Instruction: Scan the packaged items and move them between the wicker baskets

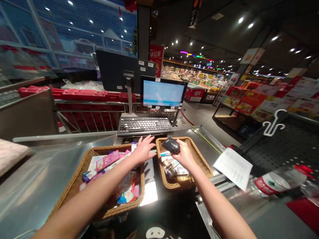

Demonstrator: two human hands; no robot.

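My right hand (183, 154) is closed around a black handheld scanner (170, 145), held over the right wicker basket (201, 159), which contains several small packets. My left hand (144, 148) reaches forward with fingers spread, hovering by the far corner of the left wicker basket (74, 182). That basket is filled with colourful small packaged goods, a pink one (107, 160) among them. Just beyond my left fingertips is a dark keyboard (144, 125).
A lit screen (162, 93) and a second monitor's back (119, 71) stand behind the keyboard on the steel counter (37, 179). A printed sheet (233, 167) and a water bottle (276, 181) lie right. Red trolleys (82, 96) line the rail behind.
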